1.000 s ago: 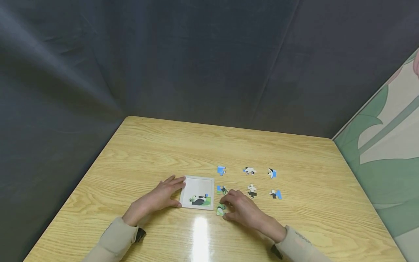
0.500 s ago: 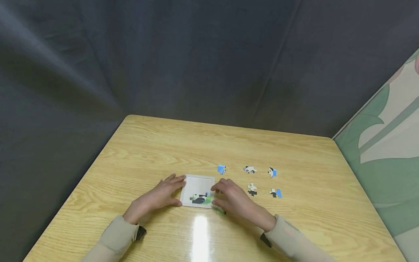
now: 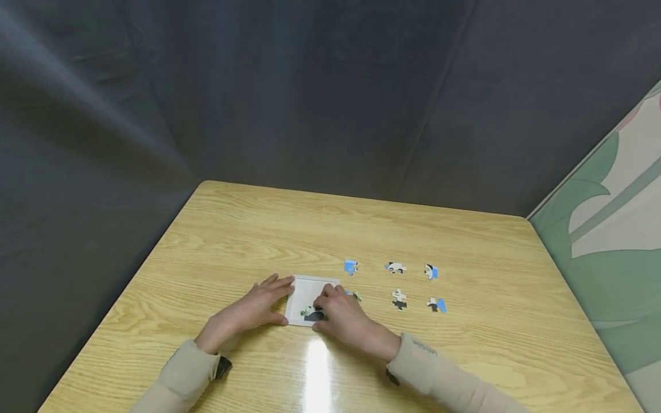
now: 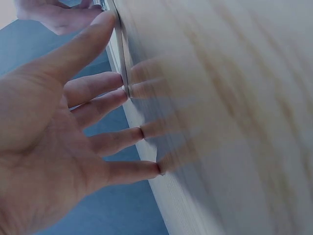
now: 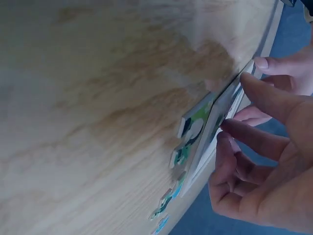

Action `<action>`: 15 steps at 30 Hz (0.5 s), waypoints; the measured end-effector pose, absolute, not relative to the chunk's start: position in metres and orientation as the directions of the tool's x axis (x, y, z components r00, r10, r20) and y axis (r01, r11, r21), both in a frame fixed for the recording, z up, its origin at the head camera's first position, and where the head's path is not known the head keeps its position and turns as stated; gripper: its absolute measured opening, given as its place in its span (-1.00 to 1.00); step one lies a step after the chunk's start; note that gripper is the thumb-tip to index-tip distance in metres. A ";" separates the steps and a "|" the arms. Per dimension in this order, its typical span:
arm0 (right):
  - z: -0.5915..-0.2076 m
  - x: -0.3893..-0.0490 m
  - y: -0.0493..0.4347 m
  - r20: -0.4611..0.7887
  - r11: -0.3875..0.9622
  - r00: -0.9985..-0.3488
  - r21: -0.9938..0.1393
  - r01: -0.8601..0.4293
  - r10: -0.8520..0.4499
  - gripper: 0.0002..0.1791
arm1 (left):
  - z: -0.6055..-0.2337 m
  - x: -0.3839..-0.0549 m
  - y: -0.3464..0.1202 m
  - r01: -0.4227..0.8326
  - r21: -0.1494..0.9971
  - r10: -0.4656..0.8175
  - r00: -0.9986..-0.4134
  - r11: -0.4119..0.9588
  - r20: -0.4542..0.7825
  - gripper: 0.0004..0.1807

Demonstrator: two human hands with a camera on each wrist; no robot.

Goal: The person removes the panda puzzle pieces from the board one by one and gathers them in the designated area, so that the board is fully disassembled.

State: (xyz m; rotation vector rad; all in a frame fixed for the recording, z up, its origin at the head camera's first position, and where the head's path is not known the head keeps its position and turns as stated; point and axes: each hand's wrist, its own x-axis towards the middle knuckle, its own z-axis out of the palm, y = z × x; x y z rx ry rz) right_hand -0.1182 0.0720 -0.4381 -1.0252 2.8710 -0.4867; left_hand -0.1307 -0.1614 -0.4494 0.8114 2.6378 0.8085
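My left hand [image 3: 255, 307] lies at the left side of a white puzzle tray [image 3: 308, 287], thumb at its lower left corner and straight fingertips along the edge. In the left wrist view, that hand's fingers [image 4: 117, 142] are spread. My right hand [image 3: 343, 318] is over the tray's lower right part, partly covering a black, white and green section of a panda picture [image 3: 313, 315]. The right wrist view shows its thumb at the tray's near rim and a fingertip [image 5: 227, 125] touching inside, with a gap between. A green puzzle piece [image 5: 194, 125] lies beside the tray.
On the wooden table [image 3: 248, 223], right of the tray, lie several puzzle pieces: a blue one [image 3: 350, 267], a panda-face one [image 3: 395, 268], a white-and-blue one [image 3: 431, 271], a white-and-black one [image 3: 399, 299] and a blue-and-black one [image 3: 436, 304]. A dark curtain hangs behind.
My right hand has moved left from the green piece beside the tray, past the right rim, to over the picture section inside. My left hand has stayed at the tray's left side.
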 end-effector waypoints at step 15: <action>-0.440 -0.120 0.072 0.087 0.714 -0.778 -0.344 -0.610 -0.623 -0.63 | -0.447 -0.131 -0.161 0.428 0.576 0.579 -0.809 0.696 -0.099 -0.25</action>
